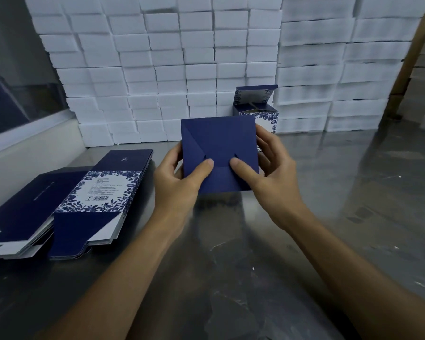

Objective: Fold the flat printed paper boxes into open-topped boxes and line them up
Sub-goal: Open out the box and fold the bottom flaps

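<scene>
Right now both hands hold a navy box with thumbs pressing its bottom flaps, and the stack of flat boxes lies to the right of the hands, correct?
Not quite. The head view shows the stack of flat boxes to the left of the hands, not the right. The left hand and right hand do hold the navy box, thumbs on its bottom flaps.

Both forearms are bare from the bottom edge of the view up to the wrists, with no sleeve showing. The left hand (179,177) and right hand (268,168) are ungloved. Their thumbnails are short and plain.
</scene>
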### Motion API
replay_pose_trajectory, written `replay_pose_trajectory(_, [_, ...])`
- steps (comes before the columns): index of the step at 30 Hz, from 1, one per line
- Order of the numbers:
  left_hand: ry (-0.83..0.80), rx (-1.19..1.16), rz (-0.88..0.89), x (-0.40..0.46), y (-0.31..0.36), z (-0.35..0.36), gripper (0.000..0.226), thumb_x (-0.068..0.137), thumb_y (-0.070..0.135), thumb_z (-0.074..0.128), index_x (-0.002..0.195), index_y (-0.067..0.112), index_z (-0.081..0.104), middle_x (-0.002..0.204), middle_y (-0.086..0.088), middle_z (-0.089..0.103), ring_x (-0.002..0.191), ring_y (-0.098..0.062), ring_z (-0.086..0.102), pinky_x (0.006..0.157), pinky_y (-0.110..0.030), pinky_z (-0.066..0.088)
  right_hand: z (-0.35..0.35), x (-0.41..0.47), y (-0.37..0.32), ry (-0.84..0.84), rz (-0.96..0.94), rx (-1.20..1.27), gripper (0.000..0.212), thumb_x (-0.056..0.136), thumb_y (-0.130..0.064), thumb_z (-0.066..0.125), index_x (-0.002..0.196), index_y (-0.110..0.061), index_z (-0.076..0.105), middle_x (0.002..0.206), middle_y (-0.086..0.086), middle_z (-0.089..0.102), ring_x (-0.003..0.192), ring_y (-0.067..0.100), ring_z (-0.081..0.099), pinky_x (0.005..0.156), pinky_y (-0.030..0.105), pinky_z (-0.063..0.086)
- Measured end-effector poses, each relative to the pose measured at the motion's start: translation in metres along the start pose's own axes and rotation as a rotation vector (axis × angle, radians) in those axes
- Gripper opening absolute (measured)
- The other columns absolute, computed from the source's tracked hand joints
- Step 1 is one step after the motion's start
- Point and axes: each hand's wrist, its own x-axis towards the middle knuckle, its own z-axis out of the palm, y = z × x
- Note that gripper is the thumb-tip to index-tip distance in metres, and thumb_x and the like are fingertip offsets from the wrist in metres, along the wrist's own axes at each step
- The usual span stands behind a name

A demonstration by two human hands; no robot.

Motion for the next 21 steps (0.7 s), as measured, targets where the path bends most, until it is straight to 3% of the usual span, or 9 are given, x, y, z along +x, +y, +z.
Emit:
replay_pose_trajectory(3, [0.003, 0.050, 0.011, -0.002, -0.003, 0.000, 0.049, 0.082, -0.001, 0.075, 0.120, 0.024, 0.059, 0.112, 0.015, 0.070, 0.101, -0.006, 0.070, 0.074, -0.018, 0.056, -0.003, 0.000, 0.003, -0.005, -0.001, 0.000, 0.063, 0.085, 0.005, 0.073, 0.137, -0.021, 0.049, 0.136, -0.009, 0.057, 0.125, 0.006, 0.057, 0.091, 0.023, 0.055])
replay_pose_trajectory(6, [0.014, 0.121, 0.024, -0.003, -0.007, 0.000, 0.047, 0.079, 0.001, 0.078, 0.113, 0.027, 0.057, 0.121, 0.009, 0.065, 0.107, -0.009, 0.068, 0.074, -0.019, 0.057, -0.005, -0.001, 0.008, 0.023, -0.020, -0.049, 0.061, 0.083, 0.003, 0.076, 0.131, -0.025, 0.049, 0.131, -0.013, 0.057, 0.122, 0.004, 0.058, 0.086, 0.017, 0.054])
replay_pose_trajectory(11, [0.092, 0.249, 0.077, -0.003, -0.010, -0.002, 0.048, 0.074, 0.013, 0.085, 0.102, 0.033, 0.052, 0.116, 0.010, 0.063, 0.108, -0.011, 0.065, 0.077, -0.028, 0.060, -0.002, -0.003, 0.009, 0.076, -0.080, -0.152, 0.058, 0.082, -0.002, 0.079, 0.123, -0.028, 0.048, 0.126, -0.017, 0.056, 0.112, -0.013, 0.055, 0.079, 0.008, 0.049])
replay_pose_trajectory(16, [0.161, 0.366, 0.173, -0.004, -0.010, 0.002, 0.051, 0.071, 0.021, 0.088, 0.095, 0.039, 0.048, 0.104, 0.020, 0.059, 0.096, -0.001, 0.062, 0.070, -0.012, 0.052, 0.001, -0.005, 0.011, 0.156, -0.103, -0.182, 0.056, 0.080, -0.006, 0.082, 0.107, -0.040, 0.047, 0.110, -0.025, 0.057, 0.102, -0.011, 0.058, 0.074, 0.008, 0.050])
replay_pose_trajectory(21, [0.167, 0.386, 0.194, -0.002, -0.010, 0.001, 0.052, 0.070, 0.019, 0.088, 0.094, 0.039, 0.046, 0.101, 0.021, 0.058, 0.090, 0.009, 0.058, 0.065, -0.007, 0.047, 0.003, -0.005, 0.015, 0.180, -0.103, -0.229, 0.056, 0.078, -0.007, 0.083, 0.102, -0.039, 0.045, 0.105, -0.020, 0.057, 0.096, -0.012, 0.057, 0.067, 0.008, 0.048])
